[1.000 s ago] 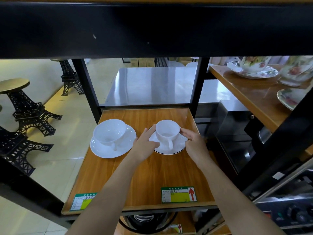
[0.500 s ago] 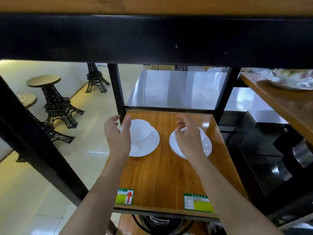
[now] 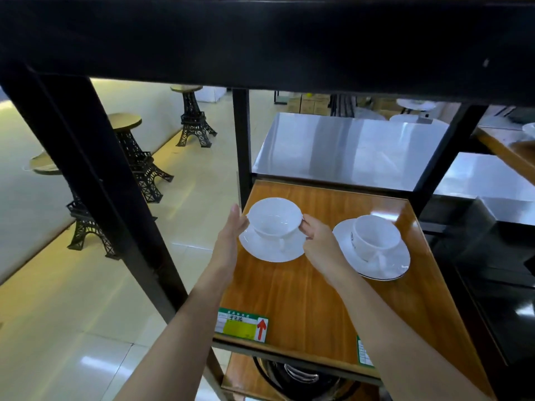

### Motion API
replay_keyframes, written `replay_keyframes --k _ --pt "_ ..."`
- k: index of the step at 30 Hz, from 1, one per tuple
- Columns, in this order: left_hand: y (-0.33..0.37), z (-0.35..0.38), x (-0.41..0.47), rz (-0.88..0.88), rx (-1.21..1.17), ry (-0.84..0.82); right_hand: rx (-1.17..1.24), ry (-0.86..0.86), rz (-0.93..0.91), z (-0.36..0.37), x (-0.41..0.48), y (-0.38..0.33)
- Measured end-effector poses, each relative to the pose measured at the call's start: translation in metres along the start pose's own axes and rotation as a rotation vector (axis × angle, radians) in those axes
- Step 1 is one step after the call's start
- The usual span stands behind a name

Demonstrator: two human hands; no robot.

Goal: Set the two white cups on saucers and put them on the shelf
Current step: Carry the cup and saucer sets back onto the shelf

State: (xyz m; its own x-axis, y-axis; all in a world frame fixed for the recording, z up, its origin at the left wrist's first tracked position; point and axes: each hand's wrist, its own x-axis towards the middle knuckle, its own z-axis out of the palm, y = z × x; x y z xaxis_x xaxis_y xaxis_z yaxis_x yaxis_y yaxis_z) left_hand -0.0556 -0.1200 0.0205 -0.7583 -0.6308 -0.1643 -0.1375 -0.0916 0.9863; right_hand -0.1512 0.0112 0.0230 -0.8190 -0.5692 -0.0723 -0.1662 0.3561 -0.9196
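Two white cups stand on white saucers on the wooden shelf [image 3: 304, 299]. The wide left cup [image 3: 275, 221] sits on a plain saucer [image 3: 269, 253] near the shelf's left edge. My left hand [image 3: 231, 235] presses flat against that cup's left side, and the fingers of my right hand [image 3: 318, 244] pinch its right rim, so both hands hold it. The narrower right cup [image 3: 376, 235] rests untouched on a dark-rimmed saucer [image 3: 373, 267], handle towards me.
A black upper beam [image 3: 260, 39] hangs low overhead and a black slanted post [image 3: 95, 183] stands to the left. Tower-shaped stools [image 3: 139, 157] stand on the floor at left. A steel table [image 3: 347, 149] lies behind the shelf; price labels [image 3: 241, 324] mark its front edge.
Both hands have left the right cup and saucer and moved left onto the wide cup. The view has swung right to left, with the right cup now uncovered.
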Motion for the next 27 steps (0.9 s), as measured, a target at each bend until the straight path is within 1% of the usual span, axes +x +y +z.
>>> replay_keyframes --k 2,4,8,9,10,11,13,14,15,16,17,18,21,24,27 --pt "-0.001 0.002 0.003 0.03 0.011 -0.042 0.012 0.015 -0.013 0.0 -0.001 0.001" --pt "-0.002 0.004 0.004 0.037 0.04 -0.048 0.021 0.034 -0.028 0.001 -0.003 0.003" --pt "-0.003 0.004 0.008 -0.007 0.019 -0.067 0.033 0.098 -0.021 0.002 -0.005 0.007" --pt "-0.003 0.003 0.009 -0.027 0.011 -0.028 0.016 0.127 -0.026 0.002 -0.005 0.007" --pt "-0.003 0.003 0.009 -0.026 0.012 0.055 -0.011 0.169 -0.041 0.002 -0.005 0.007" --pt "-0.003 0.003 0.008 0.018 0.032 0.177 -0.033 0.222 -0.07 0.001 -0.006 0.007" --pt "0.002 0.007 -0.004 0.213 0.136 0.433 -0.062 0.355 -0.154 -0.004 -0.009 0.006" --pt "0.006 0.011 -0.012 0.343 0.177 0.509 -0.079 0.428 -0.194 -0.008 -0.01 0.005" --pt "0.009 0.017 -0.02 0.465 0.199 0.535 -0.093 0.498 -0.23 -0.013 -0.012 0.004" --pt "0.011 0.026 -0.028 0.56 0.215 0.519 -0.101 0.56 -0.262 -0.019 -0.014 0.004" --pt "0.011 0.034 -0.034 0.623 0.231 0.47 -0.109 0.614 -0.29 -0.025 -0.015 0.004" --pt "0.012 0.044 -0.04 0.655 0.244 0.393 -0.121 0.665 -0.314 -0.031 -0.017 0.003" --pt "0.008 0.07 -0.052 0.67 0.305 0.139 -0.2 0.783 -0.343 -0.053 -0.022 0.005" --pt "-0.002 0.092 -0.053 0.625 0.454 -0.024 -0.222 0.849 -0.273 -0.079 -0.026 0.015" --pt "-0.011 0.11 -0.049 0.433 0.542 -0.115 -0.171 0.887 -0.1 -0.102 -0.033 0.031"
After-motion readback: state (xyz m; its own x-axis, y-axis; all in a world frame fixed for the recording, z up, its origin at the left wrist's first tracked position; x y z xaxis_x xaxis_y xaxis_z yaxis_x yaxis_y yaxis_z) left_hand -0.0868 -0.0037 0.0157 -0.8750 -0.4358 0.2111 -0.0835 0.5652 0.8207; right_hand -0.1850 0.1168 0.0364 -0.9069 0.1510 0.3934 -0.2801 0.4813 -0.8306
